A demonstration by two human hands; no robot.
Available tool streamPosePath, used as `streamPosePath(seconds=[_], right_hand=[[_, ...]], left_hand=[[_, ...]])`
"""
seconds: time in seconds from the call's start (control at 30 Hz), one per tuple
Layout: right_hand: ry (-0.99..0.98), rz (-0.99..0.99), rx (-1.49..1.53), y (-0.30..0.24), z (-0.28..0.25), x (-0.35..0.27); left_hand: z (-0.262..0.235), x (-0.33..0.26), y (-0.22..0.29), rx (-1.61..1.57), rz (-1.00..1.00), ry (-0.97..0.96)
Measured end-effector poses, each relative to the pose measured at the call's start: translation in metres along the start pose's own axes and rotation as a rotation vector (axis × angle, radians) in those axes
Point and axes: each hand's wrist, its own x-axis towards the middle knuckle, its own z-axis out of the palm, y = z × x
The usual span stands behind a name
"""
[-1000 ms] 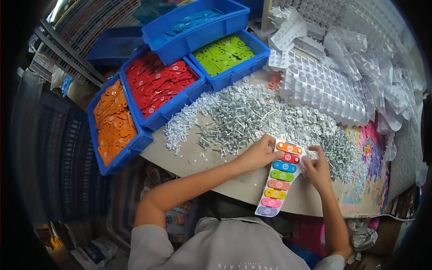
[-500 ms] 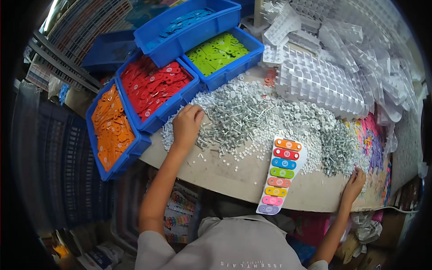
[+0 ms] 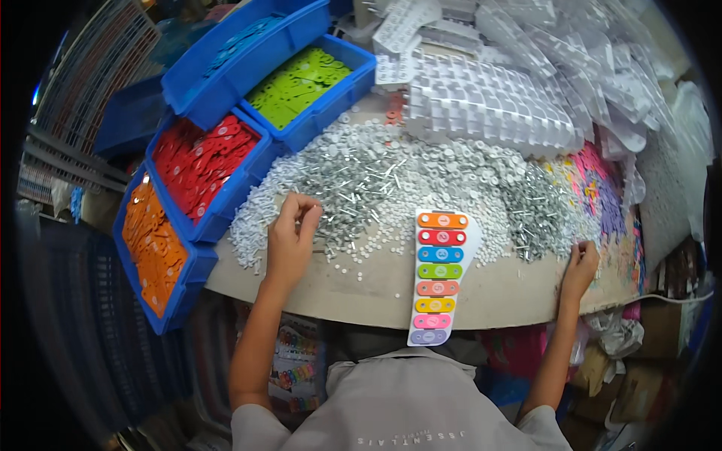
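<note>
The person's left hand [image 3: 292, 234] is partly curled above the table [image 3: 361, 304], thumb and forefinger close together; whether anything small is pinched there I cannot tell. It is nearest to a heap of short white plastic pegs [image 3: 248, 233] and the loose pile of silver metal pins [image 3: 350, 188] beside it. The right hand [image 3: 580, 264], well apart near the table's right front edge, has its fingers bent in toward the thumb, close to the scatter of small pale pieces; its grasp is too small to make out. Between the hands, touched by neither, lies a tapered white board with eight coloured bars [image 3: 438, 270], its narrow end reaching the front edge. From the far end the bars run orange, red, blue, green, salmon, yellow, pink and lilac; the orange and red ones have white caps at both ends. Beyond the board spread white round caps [image 3: 492, 161], with a second silver pile [image 3: 538, 218] to the right and purple and pink strips [image 3: 609, 195] farther out. At the left, blue plastic bins hold orange pieces [image 3: 154, 244], red pieces [image 3: 203, 165], lime-green pieces [image 3: 301, 84] and blue pieces [image 3: 241, 45]. Clear moulded plastic trays [image 3: 489, 105] are heaped at the back right.
</note>
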Motion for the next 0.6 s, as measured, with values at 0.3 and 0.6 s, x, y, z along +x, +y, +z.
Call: streamPosePath(seconds=[0.3, 0.6], right_hand=[[0.119, -0.069, 0.225, -0.052, -0.016, -0.005], [-0.263, -0.313, 0.813, -0.203, -0.020, -0.060]], left_hand=[[0.046, -0.034, 0.043, -0.509, -0.376, -0.398], [0.091, -0.026, 0.039, -0.801, -0.572, -0.602]])
